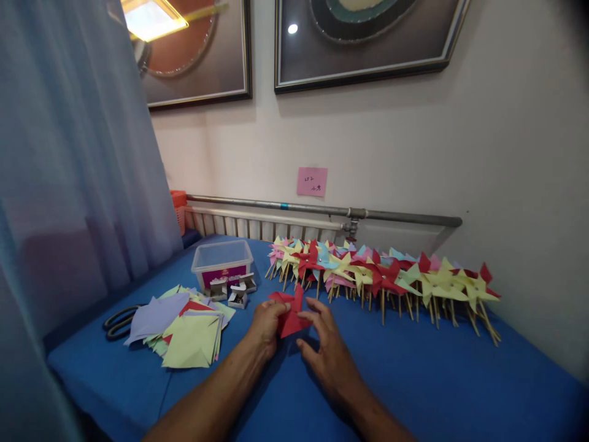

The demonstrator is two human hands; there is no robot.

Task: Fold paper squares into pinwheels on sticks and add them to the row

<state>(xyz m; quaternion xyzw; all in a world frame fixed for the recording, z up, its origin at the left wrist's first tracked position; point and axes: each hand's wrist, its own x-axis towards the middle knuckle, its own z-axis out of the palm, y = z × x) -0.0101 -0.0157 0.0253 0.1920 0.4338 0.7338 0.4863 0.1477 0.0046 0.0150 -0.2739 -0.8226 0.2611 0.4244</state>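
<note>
Folding a red paper square into pinwheel vanes, the left hand pinches its near edge while the right hand presses fingertips on its right corner, both half-curled, over the blue table. Many finished pinwheels line the wall, and a stack of cut paper squares lies unfolded at left, so much work seems left.

The pink note on the wall above the pinwheels bears writing too small to read. Left of them, paper sheets hide the scissors' blades.
</note>
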